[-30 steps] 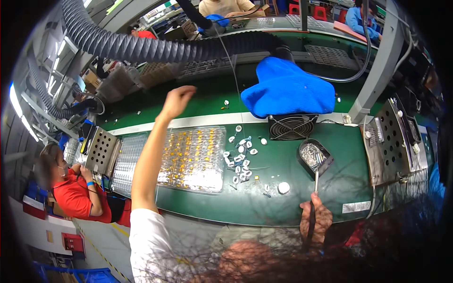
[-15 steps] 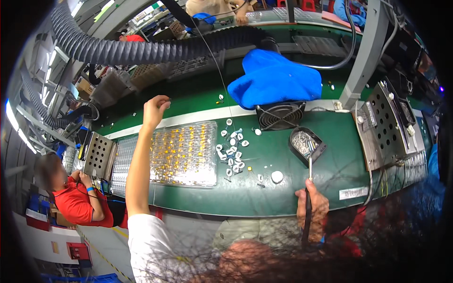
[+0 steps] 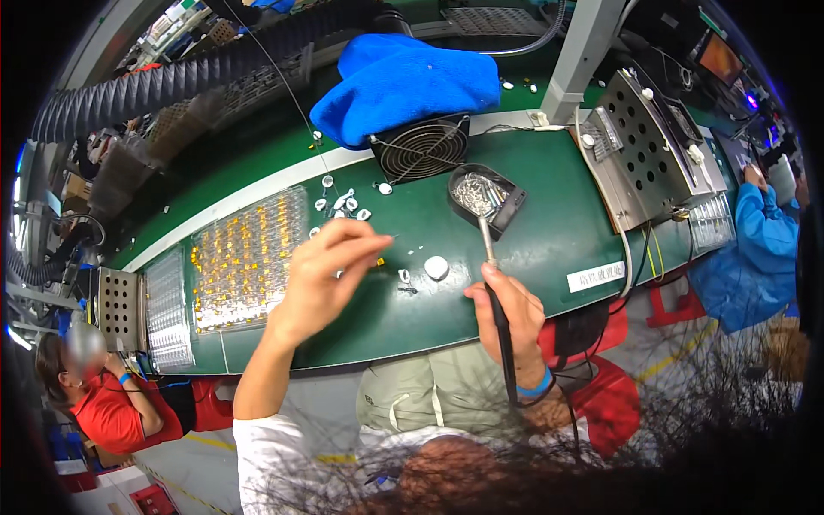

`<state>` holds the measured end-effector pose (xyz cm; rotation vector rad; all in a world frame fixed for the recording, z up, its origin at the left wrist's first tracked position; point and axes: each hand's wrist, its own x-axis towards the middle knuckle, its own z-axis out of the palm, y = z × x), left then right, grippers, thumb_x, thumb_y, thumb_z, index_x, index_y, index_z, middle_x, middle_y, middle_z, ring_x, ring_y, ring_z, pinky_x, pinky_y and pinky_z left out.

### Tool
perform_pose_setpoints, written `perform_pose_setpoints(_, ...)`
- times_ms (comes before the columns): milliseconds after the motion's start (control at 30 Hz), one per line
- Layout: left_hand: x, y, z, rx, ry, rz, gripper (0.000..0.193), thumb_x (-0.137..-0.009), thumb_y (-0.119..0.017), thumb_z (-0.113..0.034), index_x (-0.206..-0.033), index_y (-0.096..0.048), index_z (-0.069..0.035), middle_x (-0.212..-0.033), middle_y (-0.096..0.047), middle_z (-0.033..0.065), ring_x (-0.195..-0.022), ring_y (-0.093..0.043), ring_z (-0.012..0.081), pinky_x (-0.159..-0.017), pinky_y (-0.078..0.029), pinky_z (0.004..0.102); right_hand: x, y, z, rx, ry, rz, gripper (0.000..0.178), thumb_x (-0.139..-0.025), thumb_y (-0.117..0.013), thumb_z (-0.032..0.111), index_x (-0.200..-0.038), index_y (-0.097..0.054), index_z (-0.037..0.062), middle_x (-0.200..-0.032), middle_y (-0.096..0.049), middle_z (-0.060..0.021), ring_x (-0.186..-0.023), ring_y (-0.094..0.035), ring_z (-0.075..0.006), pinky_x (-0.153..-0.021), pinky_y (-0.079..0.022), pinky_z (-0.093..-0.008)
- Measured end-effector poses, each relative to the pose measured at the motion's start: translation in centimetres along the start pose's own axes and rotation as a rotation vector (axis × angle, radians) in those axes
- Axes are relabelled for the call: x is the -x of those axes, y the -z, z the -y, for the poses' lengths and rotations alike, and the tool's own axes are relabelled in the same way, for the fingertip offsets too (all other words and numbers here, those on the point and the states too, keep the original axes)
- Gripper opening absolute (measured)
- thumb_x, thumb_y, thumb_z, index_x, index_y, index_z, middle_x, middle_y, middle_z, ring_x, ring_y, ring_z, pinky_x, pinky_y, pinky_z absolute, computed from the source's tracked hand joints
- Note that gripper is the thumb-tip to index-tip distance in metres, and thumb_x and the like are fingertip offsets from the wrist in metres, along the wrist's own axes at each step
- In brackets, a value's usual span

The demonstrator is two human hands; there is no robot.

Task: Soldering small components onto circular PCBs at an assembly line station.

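Note:
My right hand (image 3: 512, 316) is wrapped round the black handle of a soldering iron (image 3: 502, 343). Its metal barrel reaches into a black scoop-shaped tray (image 3: 508, 222) heaped with small silvery metal pieces (image 3: 479, 194). My left hand (image 3: 322, 275) hovers over the bench with thumb and fingertips pinched together; a tiny thin thing sticks out from them, too small to name. Behind that hand lie several small white round parts with leads (image 3: 345, 204), some hidden by it. A round white lump (image 3: 436, 268) lies between my two hands.
A clear plastic tray (image 3: 249, 257) of yellow components lies left on the green bench (image 3: 549, 249). A black fan (image 3: 421, 152) under a blue cloth (image 3: 412, 81) stands behind the scoop tray. A perforated metal box (image 3: 648, 146) is at right; a person in red (image 3: 116, 412) sits at left.
My left hand has come from above the yellow-component tray down and right to the middle of the bench. The whole view has shifted rightward. My right hand keeps holding the soldering iron.

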<state>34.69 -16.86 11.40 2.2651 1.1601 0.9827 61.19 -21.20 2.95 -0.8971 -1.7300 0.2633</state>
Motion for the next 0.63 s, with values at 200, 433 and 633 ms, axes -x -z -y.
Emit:
perform_pose_setpoints(200, -0.5, -4.6, 0.1, -0.142, -0.233, 0.092, 0.038, -0.082, -0.076, 0.009, -0.119, -0.068, 0.001, -0.103, -0.071, 0.0132, -0.088, -0.069, 0.0299, -0.075, -0.058, 0.0376, -0.5, -0.8, 0.1, -0.018, -0.040, 0.010, 0.040, -0.094, -0.064, -0.008, -0.134, -0.058, -0.0055, -0.090, -0.076, -0.0160, -0.076, -0.073, -0.0275, -0.070, -0.058, -0.0355)
perform_pose_setpoints(433, 0.7, -6.3, 1.0, -0.097, -0.222, 0.045, 0.037, -0.083, -0.077, 0.008, -0.118, -0.068, 0.001, -0.106, -0.074, 0.0132, -0.091, -0.072, 0.0290, -0.077, -0.060, 0.0368, 0.2, -1.0, -1.6, 0.034, 0.085, 0.021, 0.055, -0.076, -0.071, -0.016, -0.127, -0.065, 0.0041, -0.100, -0.076, -0.0139, -0.073, -0.067, -0.0271, -0.059, -0.055, -0.0344)
perform_pose_setpoints(633, 1.4, -5.8, 1.2, -0.005, -0.192, 0.024, 0.037, -0.084, -0.078, 0.006, -0.119, -0.069, 0.000, -0.108, -0.075, 0.0144, -0.096, -0.073, 0.0312, -0.080, -0.061, 0.0364, -0.5, -2.1, -0.4, 0.033, 0.099, 0.100, 0.055, -0.075, -0.074, -0.011, -0.126, -0.067, 0.0083, -0.118, -0.075, -0.0113, -0.084, -0.067, -0.0287, -0.067, -0.057, -0.0360)
